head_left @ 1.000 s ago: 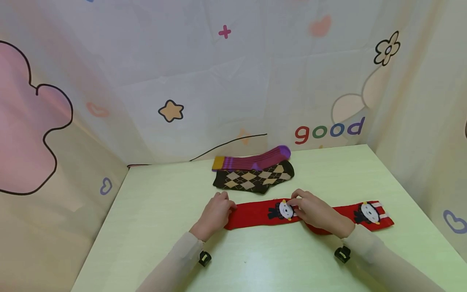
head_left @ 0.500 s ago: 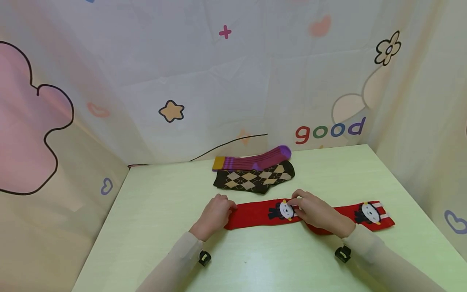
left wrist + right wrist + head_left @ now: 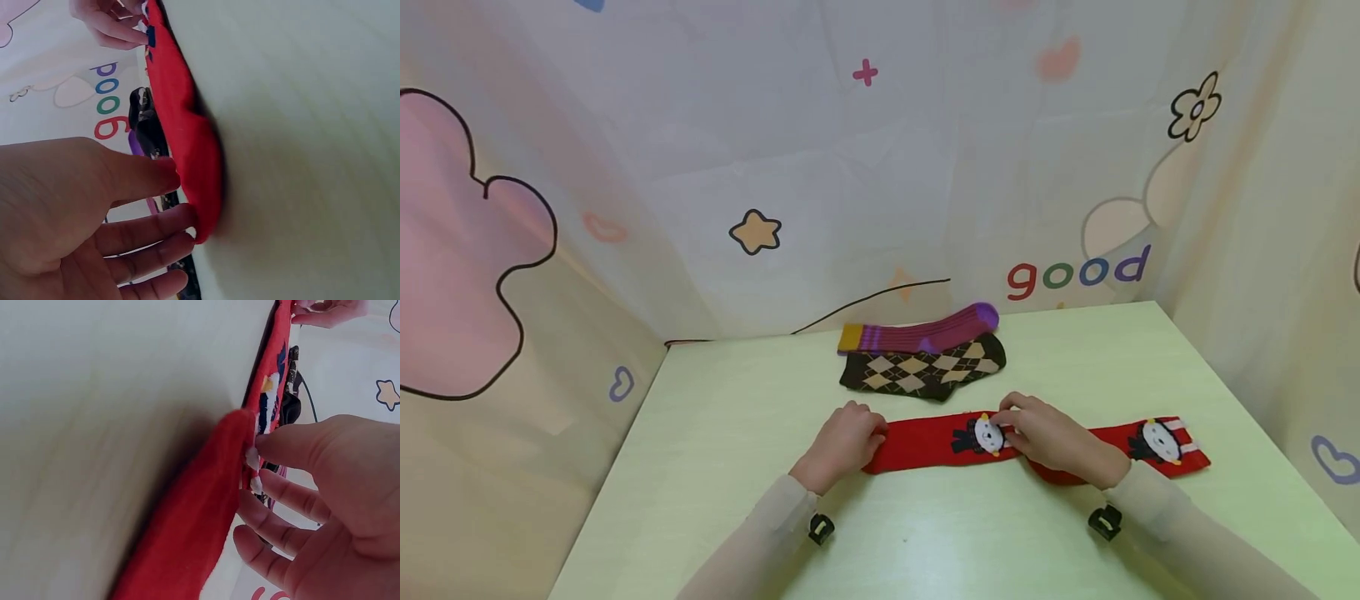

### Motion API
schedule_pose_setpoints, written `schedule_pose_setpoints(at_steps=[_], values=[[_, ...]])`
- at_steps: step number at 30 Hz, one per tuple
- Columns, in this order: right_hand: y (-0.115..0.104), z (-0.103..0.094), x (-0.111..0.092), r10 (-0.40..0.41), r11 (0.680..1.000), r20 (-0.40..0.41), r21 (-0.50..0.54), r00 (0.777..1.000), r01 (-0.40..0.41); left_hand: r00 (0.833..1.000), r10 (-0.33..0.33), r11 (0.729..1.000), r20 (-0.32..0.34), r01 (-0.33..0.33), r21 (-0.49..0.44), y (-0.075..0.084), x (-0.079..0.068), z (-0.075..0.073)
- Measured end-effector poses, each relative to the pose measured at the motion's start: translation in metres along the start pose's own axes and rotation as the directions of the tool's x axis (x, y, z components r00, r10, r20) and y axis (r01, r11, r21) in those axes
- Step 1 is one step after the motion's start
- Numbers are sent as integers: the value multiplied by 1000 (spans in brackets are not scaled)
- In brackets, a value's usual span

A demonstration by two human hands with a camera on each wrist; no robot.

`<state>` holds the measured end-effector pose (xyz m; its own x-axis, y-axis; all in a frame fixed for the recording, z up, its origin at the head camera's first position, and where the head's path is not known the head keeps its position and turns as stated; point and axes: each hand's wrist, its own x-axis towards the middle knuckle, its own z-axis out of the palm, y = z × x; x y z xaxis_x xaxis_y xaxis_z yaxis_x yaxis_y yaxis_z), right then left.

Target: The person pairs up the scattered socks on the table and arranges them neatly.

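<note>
A red sock (image 3: 917, 443) with a white cartoon animal face lies flat on the table. My left hand (image 3: 844, 443) pinches its plain left end; in the left wrist view the thumb (image 3: 164, 176) and index finger touch the red fabric. My right hand (image 3: 1060, 442) pinches the striped cuff at the other end, with the thumb (image 3: 294, 445) above the white stripes in the right wrist view. A second red sock (image 3: 1116, 439), with the same face and a striped cuff, extends rightward from beneath my right hand. Its near end is partly hidden.
Behind the red socks lie a black-and-tan argyle sock (image 3: 898, 374) and a purple-striped sock (image 3: 902, 337) with a mustard cuff, touching each other. A printed curtain (image 3: 820, 167) encloses the back and sides of the pale green table (image 3: 715, 425).
Both hands stay on the ends of the red sock, and the socks keep their places. Only the head view shifts very slightly.
</note>
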<state>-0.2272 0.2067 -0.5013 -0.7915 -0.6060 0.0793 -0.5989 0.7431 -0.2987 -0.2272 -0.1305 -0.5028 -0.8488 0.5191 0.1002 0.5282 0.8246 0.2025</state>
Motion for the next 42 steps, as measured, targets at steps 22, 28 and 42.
schedule_pose_setpoints(at_steps=[22, 28, 42], values=[[24, -33, -23, 12, 1000, -63, -17, 998, -13, 999, 33, 992, 31, -30, -119, 40, 22, -12], [36, -39, -37, 31, 999, -85, -39, 996, -35, 998, 53, 987, 36, -47, -151, 64, 34, -6], [74, -43, -73, 89, 994, -125, -50, 988, -96, 993, 107, 991, 57, -102, -82, 118, 62, 15]])
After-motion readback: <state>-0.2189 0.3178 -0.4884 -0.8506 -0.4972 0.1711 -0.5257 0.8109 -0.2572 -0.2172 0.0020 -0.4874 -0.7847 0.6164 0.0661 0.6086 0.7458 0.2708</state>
